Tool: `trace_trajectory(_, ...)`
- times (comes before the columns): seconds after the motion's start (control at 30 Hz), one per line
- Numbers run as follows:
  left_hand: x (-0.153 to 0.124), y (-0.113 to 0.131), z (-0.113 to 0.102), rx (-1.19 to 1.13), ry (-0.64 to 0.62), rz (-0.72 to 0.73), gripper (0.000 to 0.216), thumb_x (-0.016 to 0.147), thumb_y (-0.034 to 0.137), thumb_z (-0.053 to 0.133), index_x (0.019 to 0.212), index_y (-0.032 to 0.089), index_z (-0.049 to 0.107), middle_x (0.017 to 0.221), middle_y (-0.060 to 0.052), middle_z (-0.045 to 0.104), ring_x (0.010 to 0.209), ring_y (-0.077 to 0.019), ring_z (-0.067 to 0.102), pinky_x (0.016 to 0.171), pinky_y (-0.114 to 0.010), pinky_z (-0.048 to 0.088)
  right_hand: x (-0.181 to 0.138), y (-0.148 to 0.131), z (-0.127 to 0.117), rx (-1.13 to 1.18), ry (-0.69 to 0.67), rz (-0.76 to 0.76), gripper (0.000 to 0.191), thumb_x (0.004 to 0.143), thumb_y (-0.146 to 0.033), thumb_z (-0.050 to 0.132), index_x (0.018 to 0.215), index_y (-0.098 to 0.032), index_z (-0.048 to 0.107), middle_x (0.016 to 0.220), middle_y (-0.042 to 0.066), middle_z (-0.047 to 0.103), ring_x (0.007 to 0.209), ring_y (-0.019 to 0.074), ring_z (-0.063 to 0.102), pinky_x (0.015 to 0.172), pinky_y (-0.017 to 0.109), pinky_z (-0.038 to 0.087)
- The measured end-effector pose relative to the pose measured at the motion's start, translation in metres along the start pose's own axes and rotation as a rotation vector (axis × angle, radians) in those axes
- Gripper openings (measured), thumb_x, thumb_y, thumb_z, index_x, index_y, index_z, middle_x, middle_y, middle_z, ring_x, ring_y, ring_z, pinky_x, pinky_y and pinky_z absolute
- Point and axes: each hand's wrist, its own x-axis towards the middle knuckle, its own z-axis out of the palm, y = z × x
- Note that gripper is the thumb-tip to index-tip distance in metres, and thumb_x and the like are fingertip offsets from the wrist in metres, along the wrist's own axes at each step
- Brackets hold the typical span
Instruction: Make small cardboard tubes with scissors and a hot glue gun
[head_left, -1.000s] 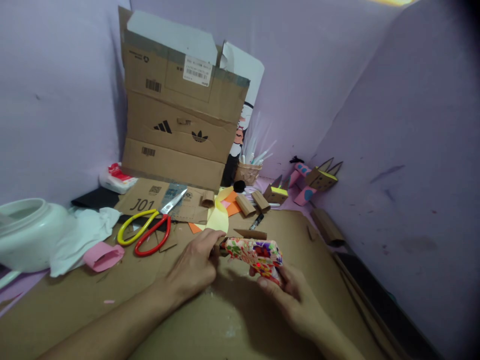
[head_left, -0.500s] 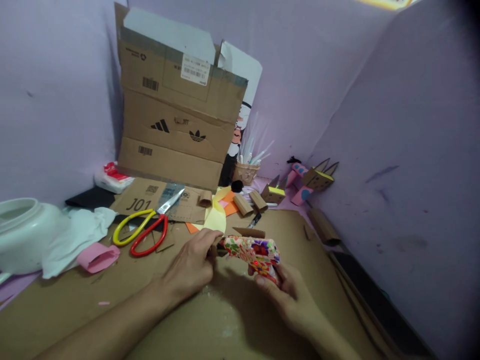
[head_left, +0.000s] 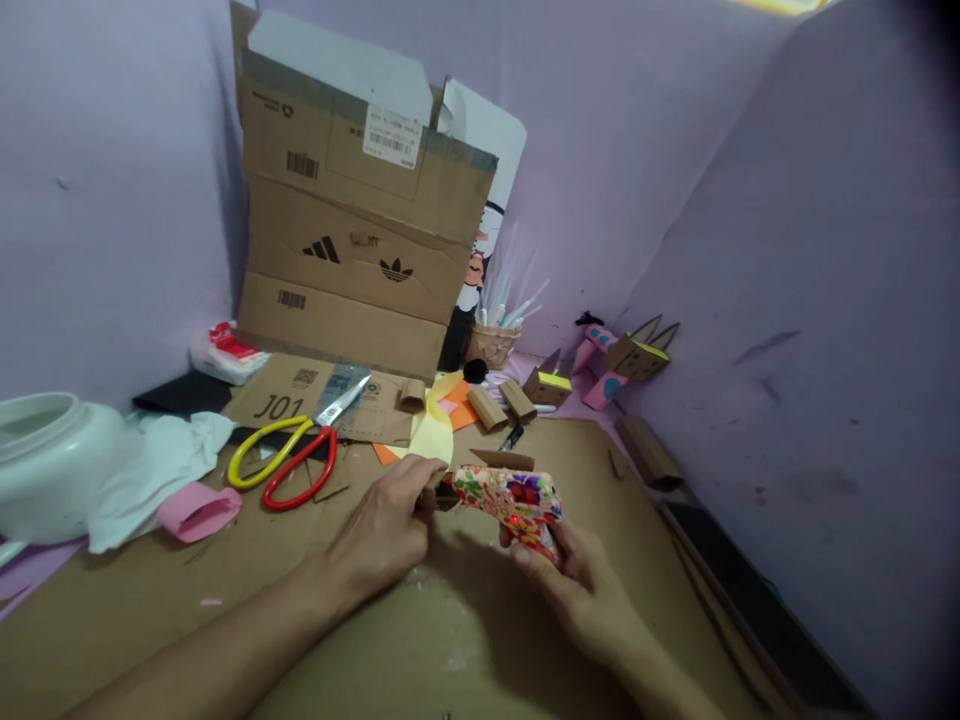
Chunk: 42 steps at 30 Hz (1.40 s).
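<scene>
My right hand grips a glue gun with a flowered cover, its nozzle pointing left and a small red light showing on its side. At the nozzle, my left hand pinches a small brown cardboard piece between thumb and fingers. Both hands hover just above the big cardboard sheet that covers the work surface.
Yellow-and-red scissors lie to the left, by a pink paper roll, white cloth and a white jar. A tall cardboard box stands behind. Cardboard tubes, coloured paper, a basket of sticks and small cardboard figures sit at the back right.
Both hands stay together at the glue gun's nozzle; the view has shifted slightly and the gun has tipped up a little.
</scene>
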Motion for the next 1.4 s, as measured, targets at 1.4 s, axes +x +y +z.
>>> trace_trajectory(1.4,-0.0006,0.001,-0.0027,0.024,0.034,-0.022,0.058,0.053,-0.009,0.039,0.103,0.017,0.054,0.094,-0.005,0.06,0.076,-0.016,0.057,0.066,-0.027,0.046,0.0019,-0.0046,0.0009,-0.032,0.078,0.011,0.027,0.069,-0.038,0.057,0.078,-0.013,0.06,0.068,0.005,0.061,0.063,0.0189,0.055,0.058,0.027,0.045)
